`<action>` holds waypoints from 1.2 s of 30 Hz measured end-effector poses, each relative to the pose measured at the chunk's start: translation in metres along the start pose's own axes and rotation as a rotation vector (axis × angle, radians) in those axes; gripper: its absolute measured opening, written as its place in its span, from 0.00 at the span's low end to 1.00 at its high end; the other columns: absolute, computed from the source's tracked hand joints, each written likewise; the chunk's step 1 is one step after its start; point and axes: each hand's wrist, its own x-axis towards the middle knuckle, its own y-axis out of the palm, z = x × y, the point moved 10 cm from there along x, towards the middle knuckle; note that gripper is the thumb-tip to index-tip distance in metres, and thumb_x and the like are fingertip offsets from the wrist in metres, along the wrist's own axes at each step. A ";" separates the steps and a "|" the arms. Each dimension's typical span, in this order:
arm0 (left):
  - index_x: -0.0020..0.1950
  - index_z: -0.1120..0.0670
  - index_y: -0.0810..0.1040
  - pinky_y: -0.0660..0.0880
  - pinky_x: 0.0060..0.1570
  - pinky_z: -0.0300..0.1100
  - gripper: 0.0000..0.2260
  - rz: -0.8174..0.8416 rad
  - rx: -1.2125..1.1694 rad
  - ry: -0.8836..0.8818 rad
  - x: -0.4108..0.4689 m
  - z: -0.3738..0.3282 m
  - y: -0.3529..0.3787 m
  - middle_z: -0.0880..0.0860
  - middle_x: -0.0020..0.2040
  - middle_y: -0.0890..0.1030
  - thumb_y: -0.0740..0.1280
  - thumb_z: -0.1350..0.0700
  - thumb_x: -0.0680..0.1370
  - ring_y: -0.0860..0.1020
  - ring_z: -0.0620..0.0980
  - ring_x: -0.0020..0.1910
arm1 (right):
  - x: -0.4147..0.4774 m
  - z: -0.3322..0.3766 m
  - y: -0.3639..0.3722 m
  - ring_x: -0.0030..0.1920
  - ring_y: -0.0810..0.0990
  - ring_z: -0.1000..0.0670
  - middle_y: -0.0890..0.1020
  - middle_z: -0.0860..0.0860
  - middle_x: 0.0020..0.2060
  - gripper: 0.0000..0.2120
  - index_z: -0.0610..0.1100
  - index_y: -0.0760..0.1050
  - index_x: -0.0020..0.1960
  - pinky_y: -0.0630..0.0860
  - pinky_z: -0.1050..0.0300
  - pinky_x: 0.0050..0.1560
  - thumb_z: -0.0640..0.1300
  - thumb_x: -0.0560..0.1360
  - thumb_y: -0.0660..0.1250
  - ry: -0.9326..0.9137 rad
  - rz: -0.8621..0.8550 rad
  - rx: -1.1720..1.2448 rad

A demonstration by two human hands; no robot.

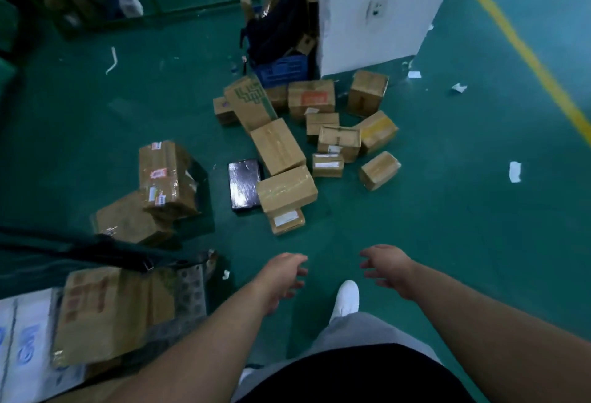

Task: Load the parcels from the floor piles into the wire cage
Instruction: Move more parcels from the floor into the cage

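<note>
Left of the white pillar (377, 2), a dark bag (278, 28) hides the blue crate (283, 70)'s top; nearby parcel labels (327, 164) are unreadable.

Brown parcels (277, 146) (one black (244, 183)); green floor (447, 210)

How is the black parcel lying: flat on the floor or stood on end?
Flat: the black parcel shows its broad glossy face upward on the floor.
</note>
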 end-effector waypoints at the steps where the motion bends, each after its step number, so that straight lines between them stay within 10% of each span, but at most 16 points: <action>1: 0.64 0.52 0.75 0.72 0.50 0.45 0.11 -0.014 -0.009 -0.002 0.006 -0.013 0.004 0.52 0.56 0.81 0.61 0.50 0.84 0.79 0.53 0.50 | 0.012 0.011 -0.018 0.47 0.78 0.45 0.82 0.45 0.49 0.14 0.39 0.75 0.65 0.71 0.58 0.39 0.42 0.82 0.62 -0.017 -0.018 -0.015; 28: 0.62 0.54 0.74 0.70 0.43 0.43 0.10 -0.101 -0.003 -0.222 0.252 -0.152 -0.195 0.52 0.49 0.81 0.60 0.52 0.83 0.79 0.52 0.45 | 0.184 0.203 0.072 0.44 0.77 0.47 0.82 0.45 0.49 0.09 0.42 0.76 0.57 0.71 0.55 0.43 0.46 0.83 0.62 0.188 0.031 -0.065; 36: 0.54 0.51 0.75 0.72 0.56 0.47 0.05 -0.150 -0.063 -0.403 0.405 -0.096 -0.213 0.53 0.53 0.81 0.61 0.52 0.83 0.78 0.53 0.49 | 0.381 0.211 0.142 0.63 0.79 0.41 0.79 0.43 0.63 0.15 0.38 0.75 0.66 0.77 0.52 0.60 0.35 0.82 0.56 0.000 0.298 -1.068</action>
